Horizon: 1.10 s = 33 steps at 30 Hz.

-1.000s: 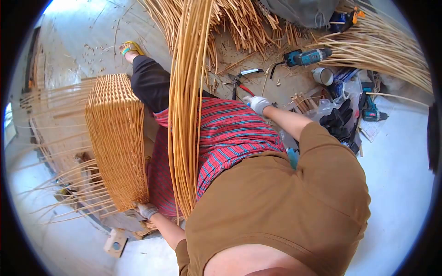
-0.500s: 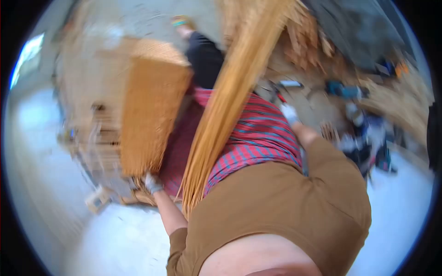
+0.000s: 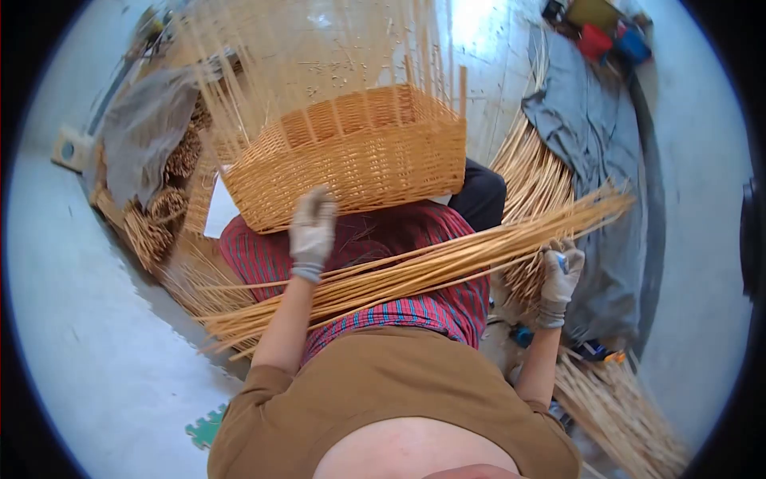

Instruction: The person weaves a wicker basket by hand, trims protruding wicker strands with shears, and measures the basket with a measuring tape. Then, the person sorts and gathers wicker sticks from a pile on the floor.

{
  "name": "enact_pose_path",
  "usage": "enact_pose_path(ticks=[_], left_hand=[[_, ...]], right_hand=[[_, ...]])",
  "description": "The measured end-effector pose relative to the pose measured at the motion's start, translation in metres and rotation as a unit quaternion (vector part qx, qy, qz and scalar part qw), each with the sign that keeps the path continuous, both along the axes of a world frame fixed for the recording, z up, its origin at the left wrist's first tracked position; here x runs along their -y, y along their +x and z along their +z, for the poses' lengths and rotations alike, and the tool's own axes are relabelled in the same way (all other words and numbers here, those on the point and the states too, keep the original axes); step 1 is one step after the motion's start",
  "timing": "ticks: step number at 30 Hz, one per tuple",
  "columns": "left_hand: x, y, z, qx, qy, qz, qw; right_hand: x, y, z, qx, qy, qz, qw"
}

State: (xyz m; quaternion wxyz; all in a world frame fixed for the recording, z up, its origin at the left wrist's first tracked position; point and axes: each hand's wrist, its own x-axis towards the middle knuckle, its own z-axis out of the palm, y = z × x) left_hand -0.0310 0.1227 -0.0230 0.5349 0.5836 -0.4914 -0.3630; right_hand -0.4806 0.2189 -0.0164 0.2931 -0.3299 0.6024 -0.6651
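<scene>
A half-woven wicker basket rests tilted against my knees, its long upright stakes blurred above the rim. My left hand, in a white work glove, is in front of the basket's lower edge with its fingers curled in; what they hold, if anything, is hidden. Across my lap lies a loose bundle of wicker strands, passing under my left forearm. At the bundle's right end, my gloved right hand has its fingers closed on a thin strand at the near side.
More strands lie on the floor to the right, partly under a grey cloth. At left are coiled wicker bundles and a translucent plastic sheet. Pale strips lie at lower right. A striped cloth covers my lap.
My view has swung round. The bundle, steeply slanted before, now lies across my lap. My left hand has moved from the basket's end to its front; my right hand has come to the bundle.
</scene>
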Motion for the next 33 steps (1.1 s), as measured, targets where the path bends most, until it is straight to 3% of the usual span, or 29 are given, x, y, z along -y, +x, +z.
enact_pose_path(ticks=[2,3,4,6,8,9,10,12,15,17,18,19,20,21,23,26,28,29,31,33], left_hand=[[-0.002,-0.059,0.018,-0.141,0.052,-0.179,0.972],[-0.004,-0.077,0.034,-0.114,0.073,-0.259,0.956],[-0.007,-0.098,0.048,-0.150,0.068,-0.294,0.942],[-0.004,-0.116,0.033,-0.243,0.086,-0.339,0.905],[0.004,-0.104,0.026,-0.235,0.040,-0.313,0.919],[0.012,-0.090,0.023,-0.189,0.116,-0.297,0.929],[0.015,-0.075,0.019,-0.185,0.115,-0.284,0.934],[0.014,-0.049,0.029,-0.243,0.150,-0.308,0.907],[0.022,-0.003,0.031,-0.222,0.162,-0.261,0.926],[0.037,0.055,0.041,-0.185,0.073,-0.171,0.965],[0.048,0.095,0.052,-0.155,0.008,-0.104,0.982],[0.069,0.149,0.032,-0.188,0.003,-0.041,0.981],[0.080,0.189,0.041,-0.149,-0.032,0.034,0.988],[0.089,0.216,0.053,-0.259,-0.097,0.092,0.957],[0.118,0.273,0.048,-0.087,-0.024,0.178,0.980],[0.147,0.274,0.046,-0.102,-0.010,0.219,0.970],[0.143,0.272,0.050,-0.150,0.012,0.164,0.975],[0.146,0.290,0.037,-0.091,-0.027,0.083,0.992],[0.135,0.266,0.052,-0.122,-0.092,0.077,0.985],[0.150,0.282,0.036,-0.189,-0.063,0.080,0.977]], right_hand=[[0.050,0.051,0.057,-0.187,-0.087,0.051,0.977],[0.066,0.070,0.063,-0.275,-0.062,0.130,0.951],[0.079,0.088,0.064,-0.360,-0.035,0.204,0.910],[0.109,0.138,0.061,-0.528,-0.120,0.283,0.791],[0.127,0.180,0.051,-0.533,-0.119,0.365,0.754],[0.133,0.197,0.057,-0.563,-0.148,0.346,0.736],[0.140,0.209,0.063,-0.556,-0.158,0.354,0.735],[0.151,0.228,0.072,-0.600,-0.115,0.483,0.627],[0.172,0.236,0.103,-0.698,0.013,0.502,0.510],[0.215,0.198,0.126,-0.735,0.013,0.437,0.518],[0.248,0.160,0.109,-0.697,0.007,0.391,0.601],[0.280,0.114,0.097,-0.623,-0.013,0.378,0.685],[0.300,0.083,0.111,-0.713,0.030,0.302,0.633],[0.309,0.063,0.129,-0.733,0.006,0.263,0.628],[0.318,0.053,0.143,-0.750,-0.017,0.220,0.623],[0.338,0.056,0.142,-0.703,-0.053,0.238,0.668],[0.346,0.061,0.134,-0.688,-0.021,0.256,0.679],[0.348,0.059,0.131,-0.693,-0.017,0.256,0.673],[0.355,0.046,0.123,-0.691,0.036,0.262,0.673],[0.353,0.046,0.120,-0.623,0.089,0.268,0.730]])
